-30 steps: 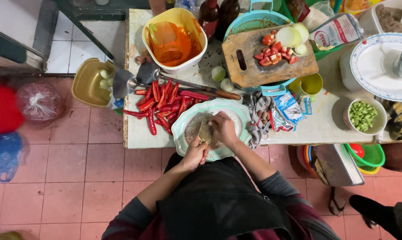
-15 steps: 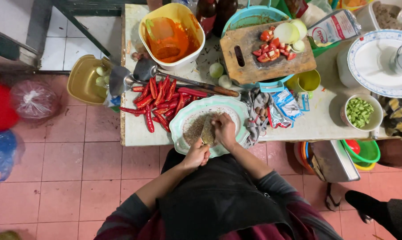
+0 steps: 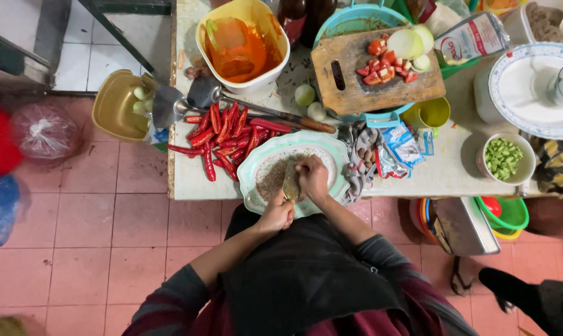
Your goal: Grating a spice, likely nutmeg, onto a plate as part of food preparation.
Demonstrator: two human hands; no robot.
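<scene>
1. Head view: a pale green plate [image 3: 331, 149] sits at the table's near edge, holding a brownish ground paste [image 3: 270, 177].
2. The right hand [image 3: 312, 177] is closed over a flat grinding stone [image 3: 291, 182], pressing it into the paste.
3. The left hand [image 3: 276, 216] grips the plate's near rim, fingers curled.
4. Red chillies [image 3: 228, 134] lie just beside the plate, still whole.
5. Judged step: grinding; next calls for steady pressure while the plate is braced.
</scene>
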